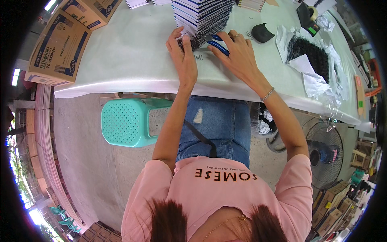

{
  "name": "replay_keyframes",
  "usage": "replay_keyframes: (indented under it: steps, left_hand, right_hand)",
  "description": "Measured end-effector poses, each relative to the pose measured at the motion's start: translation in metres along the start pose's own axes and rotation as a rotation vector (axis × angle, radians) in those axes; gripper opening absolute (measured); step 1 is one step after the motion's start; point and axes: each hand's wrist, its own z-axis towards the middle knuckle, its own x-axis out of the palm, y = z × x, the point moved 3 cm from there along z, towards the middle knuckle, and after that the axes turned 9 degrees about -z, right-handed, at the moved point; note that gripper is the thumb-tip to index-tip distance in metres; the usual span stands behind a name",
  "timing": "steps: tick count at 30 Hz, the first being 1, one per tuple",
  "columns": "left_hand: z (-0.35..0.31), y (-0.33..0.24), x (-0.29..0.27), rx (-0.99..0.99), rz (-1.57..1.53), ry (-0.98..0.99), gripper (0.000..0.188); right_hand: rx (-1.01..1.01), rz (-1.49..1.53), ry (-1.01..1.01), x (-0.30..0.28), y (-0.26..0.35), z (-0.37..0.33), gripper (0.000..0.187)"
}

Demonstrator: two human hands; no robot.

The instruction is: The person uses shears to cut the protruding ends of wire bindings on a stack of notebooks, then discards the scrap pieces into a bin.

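Note:
A tall stack of spiral notebooks (203, 16) with black coil bindings stands at the far middle of the table. My left hand (184, 60) is at its near end, thumb and fingers closed on the coil-bound edge of a notebook (195, 41). In my right hand (241, 56) is a pair of blue-handled cutting pliers (219, 48), their jaws pointing left at the coil end. Exactly what the jaws touch is too small to see. A loose piece of coil (198, 57) lies just below the stack.
Right of the stack sits a curved black object (263, 33). Beyond are black coils (308, 56) on crumpled white paper and a tape dispenser (308, 18). Cardboard boxes (60, 48) stand left; a green stool (125, 123) and a fan (324, 155) are on the floor.

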Motion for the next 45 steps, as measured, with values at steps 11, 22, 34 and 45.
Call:
replay_keyframes:
  steps: [11,22,34,45]
  left_hand:
    - [-0.002,-0.003,0.003,0.035,0.170,0.062,0.023]
    - [-0.006,-0.003,0.002,0.053,0.312,0.049,0.022]
    - [-0.009,0.005,0.002,0.129,0.436,0.087,0.026]
    - [-0.009,0.005,0.002,0.123,0.433,0.086,0.024]
  right_hand:
    - [0.027,0.059,0.095,0.002,0.002,0.004,0.036]
    - [0.043,-0.024,0.025,-0.007,-0.002,-0.009,0.044]
    - [0.013,-0.023,0.041,0.006,-0.002,-0.009,0.046]
    - [0.072,0.071,0.124,0.007,0.001,-0.008,0.037]
